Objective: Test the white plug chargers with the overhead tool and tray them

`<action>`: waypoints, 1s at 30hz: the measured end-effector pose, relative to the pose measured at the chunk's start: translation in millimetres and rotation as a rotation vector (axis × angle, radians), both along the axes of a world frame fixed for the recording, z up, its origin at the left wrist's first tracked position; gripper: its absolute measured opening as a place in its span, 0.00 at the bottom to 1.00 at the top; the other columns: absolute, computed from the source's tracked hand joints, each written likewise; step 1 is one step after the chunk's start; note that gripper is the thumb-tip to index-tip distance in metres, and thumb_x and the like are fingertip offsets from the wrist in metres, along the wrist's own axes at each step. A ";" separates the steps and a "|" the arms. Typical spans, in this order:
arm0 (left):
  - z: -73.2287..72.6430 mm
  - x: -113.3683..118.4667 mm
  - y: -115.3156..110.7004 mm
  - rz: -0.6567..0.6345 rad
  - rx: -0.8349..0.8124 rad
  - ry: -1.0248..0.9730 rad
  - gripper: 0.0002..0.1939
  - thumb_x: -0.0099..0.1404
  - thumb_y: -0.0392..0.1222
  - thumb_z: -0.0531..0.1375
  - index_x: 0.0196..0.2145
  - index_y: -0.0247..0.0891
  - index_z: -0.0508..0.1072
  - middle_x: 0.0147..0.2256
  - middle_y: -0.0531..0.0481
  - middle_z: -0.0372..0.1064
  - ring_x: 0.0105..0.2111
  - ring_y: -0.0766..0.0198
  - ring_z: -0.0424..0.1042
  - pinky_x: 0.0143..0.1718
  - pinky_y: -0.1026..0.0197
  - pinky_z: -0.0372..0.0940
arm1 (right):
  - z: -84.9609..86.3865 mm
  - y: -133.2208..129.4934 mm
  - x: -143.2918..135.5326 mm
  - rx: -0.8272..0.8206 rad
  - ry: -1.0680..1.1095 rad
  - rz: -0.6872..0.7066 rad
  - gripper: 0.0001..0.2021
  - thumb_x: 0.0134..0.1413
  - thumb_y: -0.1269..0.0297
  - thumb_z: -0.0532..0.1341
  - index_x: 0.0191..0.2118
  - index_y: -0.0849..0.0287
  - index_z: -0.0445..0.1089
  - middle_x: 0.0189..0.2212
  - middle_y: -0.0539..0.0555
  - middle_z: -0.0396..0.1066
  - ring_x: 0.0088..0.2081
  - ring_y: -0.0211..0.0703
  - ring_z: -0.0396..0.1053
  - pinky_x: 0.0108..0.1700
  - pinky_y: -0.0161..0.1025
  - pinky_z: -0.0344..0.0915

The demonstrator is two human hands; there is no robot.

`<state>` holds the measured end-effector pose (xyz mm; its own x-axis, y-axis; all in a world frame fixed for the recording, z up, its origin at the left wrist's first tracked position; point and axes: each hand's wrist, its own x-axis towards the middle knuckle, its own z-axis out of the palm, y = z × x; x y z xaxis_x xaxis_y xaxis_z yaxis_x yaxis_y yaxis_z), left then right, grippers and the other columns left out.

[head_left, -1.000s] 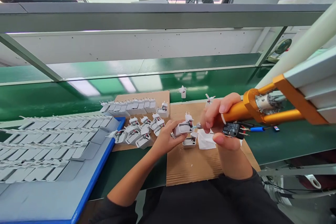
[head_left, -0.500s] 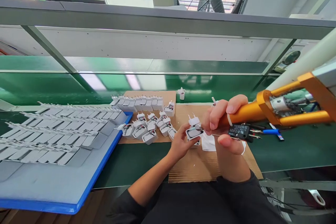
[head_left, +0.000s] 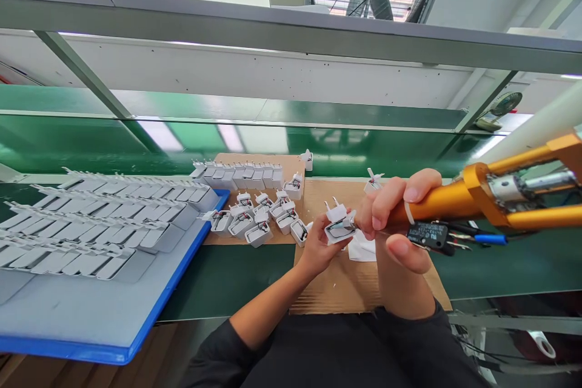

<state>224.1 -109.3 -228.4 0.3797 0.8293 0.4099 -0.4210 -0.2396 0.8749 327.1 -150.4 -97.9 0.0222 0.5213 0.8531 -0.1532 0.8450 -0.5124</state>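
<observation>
My left hand (head_left: 318, 248) is closed round a white plug housing (head_left: 340, 229) with two pins pointing up, above the cardboard sheet (head_left: 327, 297). In my right hand (head_left: 398, 212) is an orange powered tool (head_left: 436, 201), its tip at the housing's open face. A small black switch (head_left: 427, 235) with wires hangs under the tool. Several white plug units (head_left: 258, 230) stand in a loose cluster left of my left hand, with a tidy row (head_left: 245, 176) behind them. A white piece (head_left: 362, 248) lies partly behind my right hand.
At the left, a blue-edged tray (head_left: 122, 351) holds several rows of white housings (head_left: 91, 224). One plug unit (head_left: 307, 159) sits on the green conveyor belt (head_left: 386, 157). Another (head_left: 373, 182) stands behind my right hand. A grey rail (head_left: 273, 24) crosses above.
The tool and my right hand have shifted slightly right. The unit on the belt has moved left, and the one behind my right hand shows more fully.
</observation>
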 end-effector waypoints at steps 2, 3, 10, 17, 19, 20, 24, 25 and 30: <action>0.4 0.3 -0.6 -0.004 -0.001 -0.002 0.24 0.52 0.48 0.69 0.44 0.40 0.68 0.43 0.46 0.73 0.44 0.56 0.73 0.44 0.55 0.68 | 0.1 0.1 -1.2 0.015 0.014 -0.014 0.18 0.47 0.67 0.64 0.44 0.49 0.58 0.25 0.44 0.61 0.19 0.34 0.61 0.18 0.36 0.59; 0.5 0.4 -0.9 -0.006 -0.003 -0.001 0.24 0.52 0.48 0.69 0.44 0.40 0.68 0.43 0.46 0.73 0.44 0.56 0.73 0.44 0.55 0.69 | 0.4 0.0 -2.1 0.021 0.022 -0.022 0.18 0.47 0.66 0.64 0.43 0.49 0.59 0.25 0.44 0.61 0.19 0.34 0.61 0.17 0.36 0.58; 0.1 0.6 -1.4 -0.029 -0.011 -0.035 0.22 0.53 0.46 0.69 0.43 0.41 0.67 0.43 0.47 0.74 0.43 0.57 0.74 0.43 0.56 0.69 | 3.5 -5.1 -3.4 -0.051 0.034 -0.063 0.16 0.48 0.63 0.64 0.42 0.48 0.59 0.23 0.45 0.61 0.18 0.35 0.60 0.17 0.37 0.58; 0.0 1.3 -1.8 -0.038 -0.008 -0.040 0.23 0.53 0.46 0.69 0.44 0.41 0.67 0.45 0.46 0.74 0.45 0.57 0.74 0.45 0.56 0.69 | 3.7 -2.2 -4.8 0.004 0.072 -0.010 0.16 0.47 0.66 0.64 0.42 0.51 0.60 0.24 0.44 0.62 0.17 0.33 0.58 0.16 0.35 0.58; -0.7 1.1 -1.8 -0.038 -0.001 -0.035 0.23 0.54 0.45 0.69 0.45 0.41 0.67 0.45 0.46 0.74 0.45 0.57 0.73 0.45 0.56 0.69 | 3.6 -1.5 -5.3 0.001 0.073 -0.011 0.16 0.47 0.67 0.64 0.42 0.51 0.60 0.24 0.44 0.62 0.17 0.33 0.58 0.16 0.34 0.58; -1.2 1.0 -1.8 -0.038 0.002 -0.034 0.23 0.54 0.46 0.69 0.45 0.41 0.67 0.46 0.46 0.73 0.46 0.57 0.73 0.46 0.56 0.68 | 3.6 -1.5 -5.4 -0.002 0.071 -0.016 0.16 0.47 0.67 0.64 0.42 0.51 0.60 0.24 0.44 0.62 0.17 0.33 0.58 0.16 0.34 0.58; -2.8 0.7 -1.3 -0.042 0.002 -0.022 0.24 0.54 0.46 0.69 0.46 0.41 0.67 0.46 0.46 0.73 0.47 0.56 0.73 0.47 0.55 0.68 | 4.4 -2.6 -5.7 -0.006 0.072 -0.027 0.15 0.47 0.66 0.64 0.41 0.50 0.60 0.23 0.44 0.62 0.17 0.33 0.57 0.15 0.34 0.57; -2.8 0.6 -1.3 -0.045 0.000 -0.019 0.24 0.54 0.46 0.68 0.46 0.41 0.67 0.46 0.46 0.73 0.47 0.55 0.73 0.47 0.54 0.68 | 4.7 -2.9 -5.8 -0.010 0.075 -0.030 0.15 0.47 0.66 0.64 0.41 0.50 0.60 0.23 0.44 0.62 0.17 0.33 0.57 0.15 0.34 0.57; -1.3 0.0 -2.1 -0.056 -0.022 0.017 0.24 0.54 0.48 0.68 0.47 0.41 0.67 0.48 0.45 0.72 0.47 0.55 0.72 0.47 0.54 0.67 | 5.9 -3.6 -5.8 -0.016 0.065 -0.048 0.16 0.46 0.66 0.64 0.41 0.50 0.60 0.23 0.44 0.62 0.17 0.33 0.58 0.15 0.35 0.57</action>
<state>224.1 -111.4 -229.7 0.4327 0.8154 0.3846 -0.4185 -0.1962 0.8868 321.2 -153.9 -92.0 0.1027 0.5322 0.8404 -0.1462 0.8438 -0.5164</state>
